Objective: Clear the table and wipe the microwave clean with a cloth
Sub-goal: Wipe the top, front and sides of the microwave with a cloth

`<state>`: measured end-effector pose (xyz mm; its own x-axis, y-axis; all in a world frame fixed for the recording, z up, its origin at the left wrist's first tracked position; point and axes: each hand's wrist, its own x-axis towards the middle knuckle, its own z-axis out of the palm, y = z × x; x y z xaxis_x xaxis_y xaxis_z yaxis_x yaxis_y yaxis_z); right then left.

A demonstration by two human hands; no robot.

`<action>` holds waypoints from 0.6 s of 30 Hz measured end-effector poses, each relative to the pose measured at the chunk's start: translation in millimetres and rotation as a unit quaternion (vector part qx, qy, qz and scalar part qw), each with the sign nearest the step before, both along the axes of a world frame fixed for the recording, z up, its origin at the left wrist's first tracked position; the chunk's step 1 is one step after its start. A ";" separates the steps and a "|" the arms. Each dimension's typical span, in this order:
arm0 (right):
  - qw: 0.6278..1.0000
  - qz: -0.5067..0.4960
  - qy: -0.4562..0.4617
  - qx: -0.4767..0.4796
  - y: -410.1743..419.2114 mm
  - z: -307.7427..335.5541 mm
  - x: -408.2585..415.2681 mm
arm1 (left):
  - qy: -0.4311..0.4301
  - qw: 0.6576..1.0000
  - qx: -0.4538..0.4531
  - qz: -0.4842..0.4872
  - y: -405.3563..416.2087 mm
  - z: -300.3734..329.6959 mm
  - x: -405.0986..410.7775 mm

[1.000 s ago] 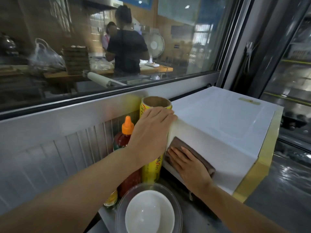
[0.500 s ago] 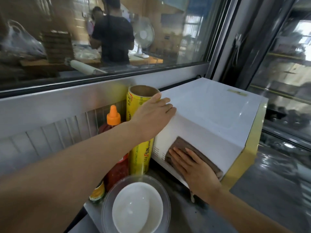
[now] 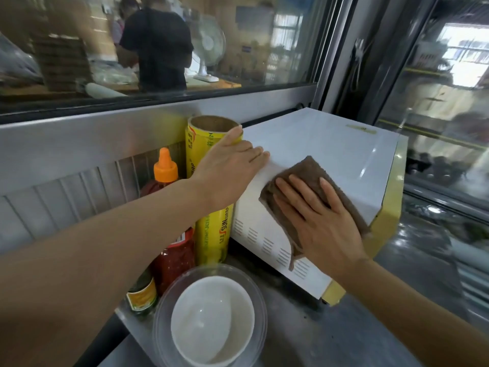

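Microwave point(image 3: 317, 144): right hand point(image 3: 321, 223) presses brown cloth point(image 3: 312, 176) on it.

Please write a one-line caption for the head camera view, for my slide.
Right hand presses a brown cloth on the microwave's top edge; left hand steadies its corner.

We've got both arms reaching forward; left hand point(image 3: 227, 165) flat, fingers straight and together, palm down. Right hand point(image 3: 320, 221) flat too, fingers spread, pressing down, wrist straight.
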<state>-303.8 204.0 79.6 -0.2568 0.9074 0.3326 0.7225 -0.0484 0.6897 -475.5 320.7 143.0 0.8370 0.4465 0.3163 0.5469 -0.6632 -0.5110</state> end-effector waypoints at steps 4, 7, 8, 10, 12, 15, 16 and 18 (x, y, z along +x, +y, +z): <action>0.994 -0.050 -0.021 -0.099 -10.1 -43.0 3.1 | -0.015 1.000 0.016 -0.001 5.5 -5.4 -1.8; 0.975 -0.059 -0.097 -0.189 -16.5 -75.5 8.9 | -0.026 1.000 0.017 -0.005 8.1 -6.2 -2.3; 0.976 -0.049 -0.101 -0.189 -16.5 -75.8 10.2 | -0.025 1.000 0.016 -0.006 8.0 -6.5 -1.8; 0.986 -0.031 -0.100 -0.131 -13.7 -58.3 12.0 | -0.024 1.000 0.015 -0.010 7.7 -6.7 -1.8; 0.999 -0.011 -0.025 -0.038 -11.8 -31.4 11.8 | -0.030 0.999 0.014 -0.012 8.4 -6.8 -2.1; 0.999 0.000 -0.004 0.041 -11.4 -14.3 16.2 | -0.038 0.999 0.021 -0.011 9.6 -9.8 -2.6; 0.999 -0.010 -0.010 0.050 -13.0 -17.7 17.3 | -0.044 0.999 0.027 -0.011 9.8 -11.5 -2.3; 0.998 -0.031 -0.012 0.056 -19.0 -29.1 16.9 | -0.052 0.998 0.031 -0.011 8.8 -13.3 -2.1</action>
<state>-287.0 184.9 50.5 -0.2102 0.8795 0.4271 0.6992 -0.1701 0.6944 -477.5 329.5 129.7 0.8074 0.4054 0.4286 0.5850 -0.6441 -0.4928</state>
